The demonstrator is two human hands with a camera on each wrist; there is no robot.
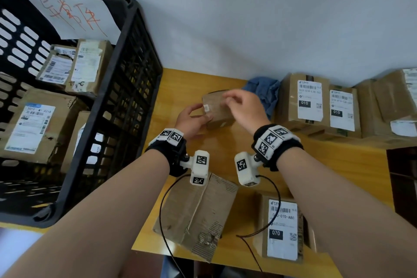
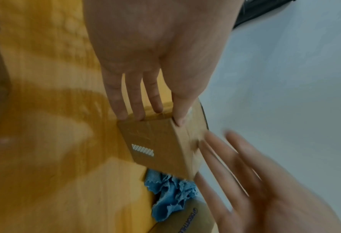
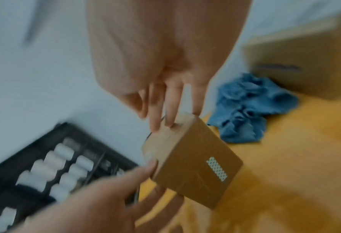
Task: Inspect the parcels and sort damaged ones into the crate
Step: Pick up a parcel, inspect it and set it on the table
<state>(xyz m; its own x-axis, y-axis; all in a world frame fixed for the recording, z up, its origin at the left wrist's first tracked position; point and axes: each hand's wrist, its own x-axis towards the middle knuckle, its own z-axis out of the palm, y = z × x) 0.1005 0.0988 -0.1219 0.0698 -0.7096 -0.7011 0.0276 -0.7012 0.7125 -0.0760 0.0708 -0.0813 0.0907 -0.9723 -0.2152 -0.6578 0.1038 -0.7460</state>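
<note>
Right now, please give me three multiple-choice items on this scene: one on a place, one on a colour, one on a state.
1. Where is the black crate?
A. left of the table
B. right of the table
C. under the table

2. What colour is the crumpled cloth?
A. red
B. blue
C. white

3. The small parcel is
A. lying in the crate
B. untouched
C. held by the left hand, the right hand on it

Key: 1 A, crate at the table's left edge; 2 B, cloth is blue; 3 C, both hands touch it.
</note>
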